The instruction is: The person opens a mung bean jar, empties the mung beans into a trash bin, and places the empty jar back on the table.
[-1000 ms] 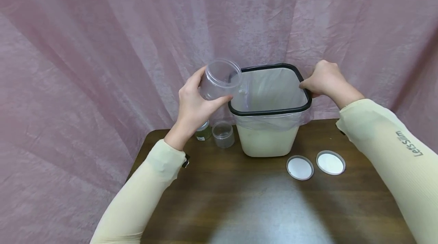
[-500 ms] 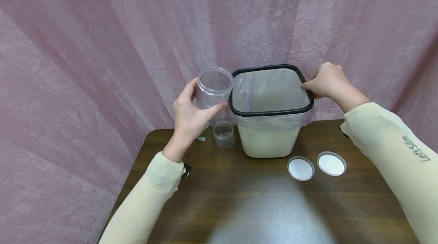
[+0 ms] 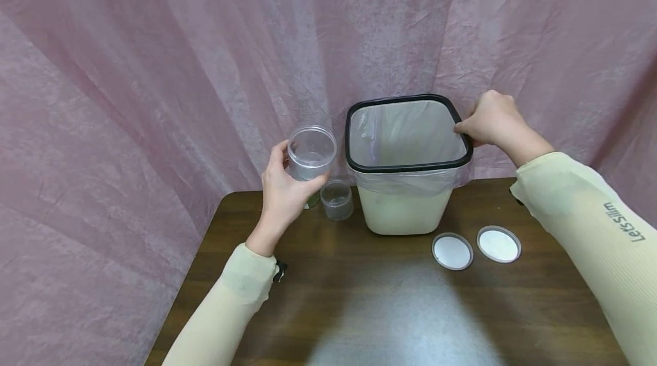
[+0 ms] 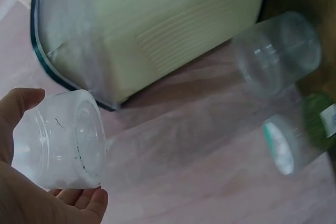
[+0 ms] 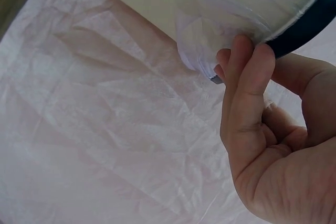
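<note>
My left hand [image 3: 287, 192] grips a clear plastic jar [image 3: 311, 152] around its side, thumb on one side and fingers on the other. The jar has no lid and is held upright, left of the cream trash can [image 3: 402, 203]. Small dark specks cling near its base in the left wrist view. My right hand [image 3: 493, 120] pinches the can's black rim [image 3: 464, 152] and its thin plastic liner [image 5: 210, 30] at the right side. A second clear jar [image 3: 336, 200] stands on the table just left of the can, also lidless.
Behind the held jar, a jar with green contents [image 4: 318, 121] is mostly hidden in the head view. Two round lids [image 3: 452, 251] with white insides lie on the wooden table [image 3: 380, 297], right of the can. A pink curtain [image 3: 205, 69] hangs close behind everything.
My left hand has brought the jar away from over the can's left rim, leftward and down, turning it from tilted to upright. The right hand keeps its pinch on the rim.
</note>
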`<state>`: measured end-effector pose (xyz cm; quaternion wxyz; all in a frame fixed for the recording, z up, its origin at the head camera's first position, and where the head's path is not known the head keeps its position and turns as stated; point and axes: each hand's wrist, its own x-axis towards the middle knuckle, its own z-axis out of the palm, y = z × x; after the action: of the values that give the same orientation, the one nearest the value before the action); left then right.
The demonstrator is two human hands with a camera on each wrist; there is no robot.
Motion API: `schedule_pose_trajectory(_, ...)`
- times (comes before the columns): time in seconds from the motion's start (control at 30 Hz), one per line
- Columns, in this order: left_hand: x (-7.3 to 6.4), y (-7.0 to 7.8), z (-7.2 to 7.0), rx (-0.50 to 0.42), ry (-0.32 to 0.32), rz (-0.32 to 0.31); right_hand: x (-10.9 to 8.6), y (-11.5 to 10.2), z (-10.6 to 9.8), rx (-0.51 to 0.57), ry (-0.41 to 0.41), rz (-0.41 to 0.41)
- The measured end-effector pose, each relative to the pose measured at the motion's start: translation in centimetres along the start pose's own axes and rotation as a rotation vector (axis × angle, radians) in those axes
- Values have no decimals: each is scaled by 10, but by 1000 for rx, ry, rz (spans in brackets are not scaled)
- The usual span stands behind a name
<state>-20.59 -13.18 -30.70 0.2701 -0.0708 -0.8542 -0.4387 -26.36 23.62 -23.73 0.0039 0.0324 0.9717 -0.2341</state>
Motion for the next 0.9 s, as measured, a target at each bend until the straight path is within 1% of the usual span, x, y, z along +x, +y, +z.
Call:
schedule_pose_trajectory(0.07,-7,-10,3,2,7,-34,0,0,0,-7,-5,1)
schedule_pose_trajectory(0.3,-38,-47,14,24,-15,-226,1,1,0,-12,-12,4)
schedule_pose_trajectory(0.4,-49,-62,21,31,-21,-273,2,0,0,-16,-8,2)
schedule_pose_trajectory(0.53,-63,-80,33,34,-36,-340,2,-1,0,-18,-5,12)
schedule_pose_trajectory(0.67,-75,-93,46,33,-79,-418,2,-2,-1,-19,-10,24)
schedule_pose_trajectory(0.77,-84,-101,55,48,-127,-451,1,-3,-1,-21,-15,30)
schedule_pose_trajectory(0.9,-93,-111,65,74,-175,-456,1,-2,0,-21,-13,31)
